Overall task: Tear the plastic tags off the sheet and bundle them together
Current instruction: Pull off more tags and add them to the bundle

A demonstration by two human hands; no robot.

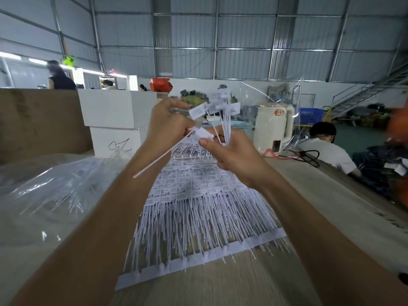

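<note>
Above the sheet of white plastic tags [198,206] lying on the wooden desk [220,281], the left hand [167,127] pinches a single tag [163,154] whose tail slants down-left, while the right hand [231,155] grips an upright bundle of torn-off tags [223,111].

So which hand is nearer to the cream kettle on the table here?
Right. The right hand, gripping a bundle of torn-off tags, sits just left of the kettle; the left hand, pinching a single tag, lies farther left, beyond it.
</note>
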